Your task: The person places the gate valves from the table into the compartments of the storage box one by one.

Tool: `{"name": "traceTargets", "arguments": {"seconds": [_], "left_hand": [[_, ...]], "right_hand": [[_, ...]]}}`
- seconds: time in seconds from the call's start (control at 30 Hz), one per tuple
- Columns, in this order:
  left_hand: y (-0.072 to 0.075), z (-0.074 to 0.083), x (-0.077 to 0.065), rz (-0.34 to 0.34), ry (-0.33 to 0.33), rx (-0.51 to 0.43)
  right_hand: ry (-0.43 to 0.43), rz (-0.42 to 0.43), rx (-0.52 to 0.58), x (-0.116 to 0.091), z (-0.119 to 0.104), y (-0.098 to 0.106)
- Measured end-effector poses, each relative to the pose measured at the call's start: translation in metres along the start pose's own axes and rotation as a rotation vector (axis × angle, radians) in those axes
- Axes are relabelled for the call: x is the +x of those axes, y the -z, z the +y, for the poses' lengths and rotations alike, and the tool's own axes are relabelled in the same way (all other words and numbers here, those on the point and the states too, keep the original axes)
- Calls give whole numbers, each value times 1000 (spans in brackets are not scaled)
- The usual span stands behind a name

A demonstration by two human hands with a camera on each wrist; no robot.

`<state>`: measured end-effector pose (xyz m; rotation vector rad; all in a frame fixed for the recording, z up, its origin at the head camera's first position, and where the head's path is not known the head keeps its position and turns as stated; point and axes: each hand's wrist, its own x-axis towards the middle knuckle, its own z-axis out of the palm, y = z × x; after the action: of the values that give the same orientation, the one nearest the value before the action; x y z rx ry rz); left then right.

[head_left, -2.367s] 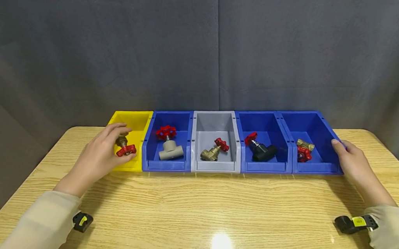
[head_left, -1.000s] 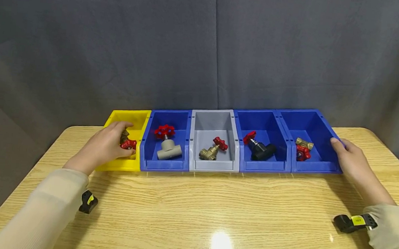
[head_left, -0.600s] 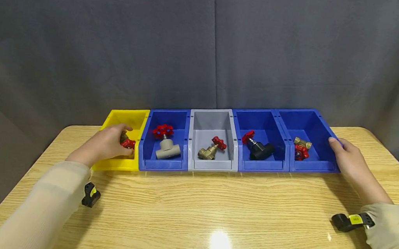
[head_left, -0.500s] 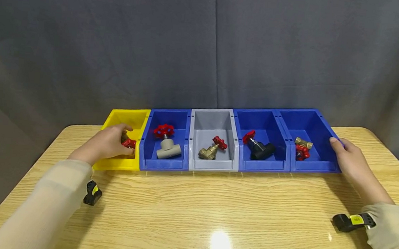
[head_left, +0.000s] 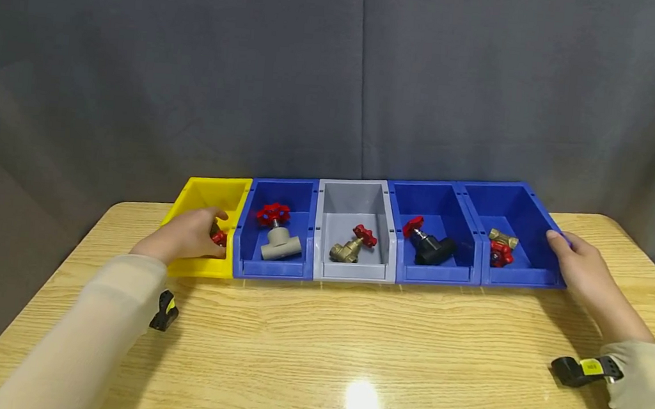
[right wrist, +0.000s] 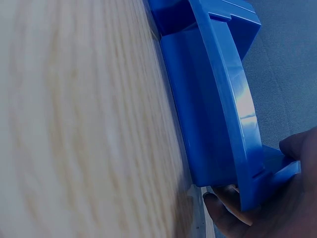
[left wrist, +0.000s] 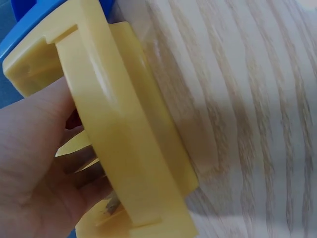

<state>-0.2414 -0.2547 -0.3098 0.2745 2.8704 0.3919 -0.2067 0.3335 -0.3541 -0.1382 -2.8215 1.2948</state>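
Observation:
My left hand [head_left: 189, 235] reaches down into the yellow bin [head_left: 201, 269], its fingers and thumb around a brass valve with a red handwheel [head_left: 219, 238]. Most of that valve is hidden by the hand. In the left wrist view the fingers show behind the bin's front wall [left wrist: 109, 114]. At the far end of the row, my right hand [head_left: 590, 280] grips the outer side of the last blue bin [head_left: 521, 277], thumb over the rim and fingers low outside, as the right wrist view shows. Inside that bin lies a brass valve with a red handwheel [head_left: 501, 253].
Between them stand a blue bin [head_left: 273, 269] with a grey plastic tee valve [head_left: 281, 244], a grey bin [head_left: 354, 271] with a brass valve [head_left: 347, 251], and another blue bin [head_left: 434, 274] with a black valve [head_left: 435, 249]. A dark curtain [head_left: 257, 64] hangs behind the wooden table [head_left: 316, 345].
My left hand has lowered the brass valve deeper into the yellow bin and moved slightly right. The right hand has kept its hold on the last blue bin.

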Motion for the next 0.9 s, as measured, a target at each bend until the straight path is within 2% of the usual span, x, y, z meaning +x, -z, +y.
{"name": "traceTargets", "arguments": {"seconds": [0.3, 0.63, 0.73, 0.9], "left_hand": [[-3, -4, 2, -37, 14, 1], [-1, 2, -1, -65, 43, -51], [1, 5, -3, -32, 42, -53], [5, 8, -5, 88, 39, 2]], "right_hand": [[19, 17, -8, 0, 2, -1], [26, -4, -14, 0, 1, 2], [23, -11, -16, 0, 0, 3], [16, -22, 1, -1, -3, 2]]}}
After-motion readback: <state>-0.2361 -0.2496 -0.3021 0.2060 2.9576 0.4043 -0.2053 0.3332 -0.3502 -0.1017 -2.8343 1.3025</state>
